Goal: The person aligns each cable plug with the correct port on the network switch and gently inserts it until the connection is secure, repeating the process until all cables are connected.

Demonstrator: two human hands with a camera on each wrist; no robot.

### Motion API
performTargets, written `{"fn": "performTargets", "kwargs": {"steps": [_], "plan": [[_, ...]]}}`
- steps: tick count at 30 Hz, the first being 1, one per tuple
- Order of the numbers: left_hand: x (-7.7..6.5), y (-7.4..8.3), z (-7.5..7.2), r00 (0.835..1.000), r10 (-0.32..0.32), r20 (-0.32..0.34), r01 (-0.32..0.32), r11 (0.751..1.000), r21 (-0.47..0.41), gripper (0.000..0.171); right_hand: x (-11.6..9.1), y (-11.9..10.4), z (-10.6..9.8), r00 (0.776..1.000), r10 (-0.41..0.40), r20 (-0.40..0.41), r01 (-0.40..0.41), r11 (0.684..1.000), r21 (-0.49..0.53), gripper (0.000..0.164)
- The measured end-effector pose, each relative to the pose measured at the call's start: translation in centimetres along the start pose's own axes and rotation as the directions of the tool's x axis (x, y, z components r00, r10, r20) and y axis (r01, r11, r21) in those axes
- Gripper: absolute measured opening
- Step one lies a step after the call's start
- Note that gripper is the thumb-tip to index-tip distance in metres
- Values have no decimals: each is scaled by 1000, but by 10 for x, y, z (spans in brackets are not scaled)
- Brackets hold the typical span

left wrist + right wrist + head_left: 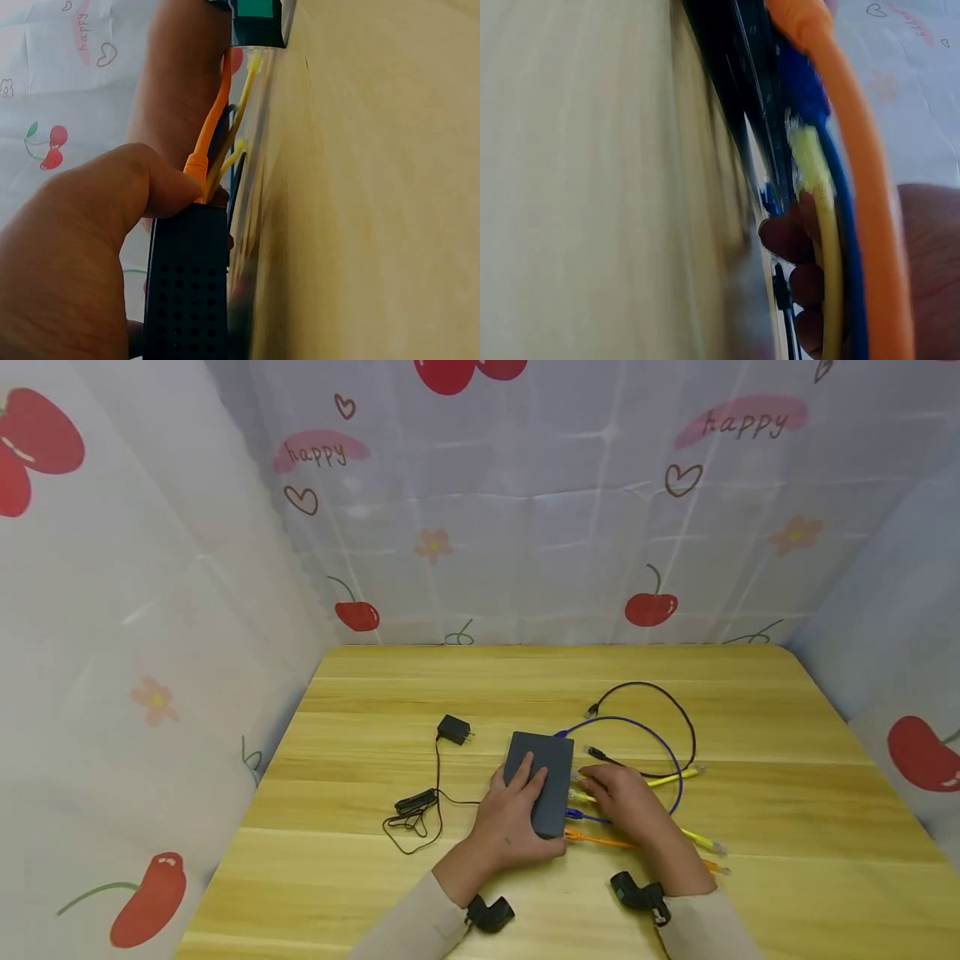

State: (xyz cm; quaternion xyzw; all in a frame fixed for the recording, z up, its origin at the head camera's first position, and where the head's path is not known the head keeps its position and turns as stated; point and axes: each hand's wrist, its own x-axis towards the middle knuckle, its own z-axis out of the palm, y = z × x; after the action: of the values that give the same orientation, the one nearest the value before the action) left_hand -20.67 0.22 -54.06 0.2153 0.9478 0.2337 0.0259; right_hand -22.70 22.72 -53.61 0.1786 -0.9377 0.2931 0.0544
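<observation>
A dark grey network switch point(553, 777) lies on the wooden table, partly under my left hand point(510, 827). That hand grips it, fingers spread over the top and thumb at the near edge beside an orange cable point(196, 165). At the switch's right side, my right hand point(626, 802) pinches a yellow network cable point(678, 776) close to its clear plug; whether the plug is seated is hard to tell. A second yellow cable point(811, 161), a blue cable point(806, 90) and the orange one run from the same side. The right hand hides parts of these cables.
Left of the switch lie a black power adapter point(453, 729) and its bundled cord point(415, 803). A longer blue cable point(652, 732) loops from the far right corner of the switch. A black network cable point(692, 727) curves behind it, both plugs lying loose.
</observation>
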Motion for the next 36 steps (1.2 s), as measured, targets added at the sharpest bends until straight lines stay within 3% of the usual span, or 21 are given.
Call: {"fn": "performTargets", "kwargs": {"steps": [15, 30, 36], "plan": [[-2, -2, -2, 1000, 0, 3, 0, 1000, 10, 98, 3, -4, 8, 1000, -13, -17, 12, 1000, -13, 20], [1, 0, -1, 999, 41, -2, -41, 999, -1, 97, 1, -6, 6, 999, -11, -48, 9, 999, -31, 19], [0, 1, 0, 1000, 25, -2, -25, 1000, 18, 97, 2, -5, 1, 1000, -1, 8, 1, 1000, 0, 23]]}}
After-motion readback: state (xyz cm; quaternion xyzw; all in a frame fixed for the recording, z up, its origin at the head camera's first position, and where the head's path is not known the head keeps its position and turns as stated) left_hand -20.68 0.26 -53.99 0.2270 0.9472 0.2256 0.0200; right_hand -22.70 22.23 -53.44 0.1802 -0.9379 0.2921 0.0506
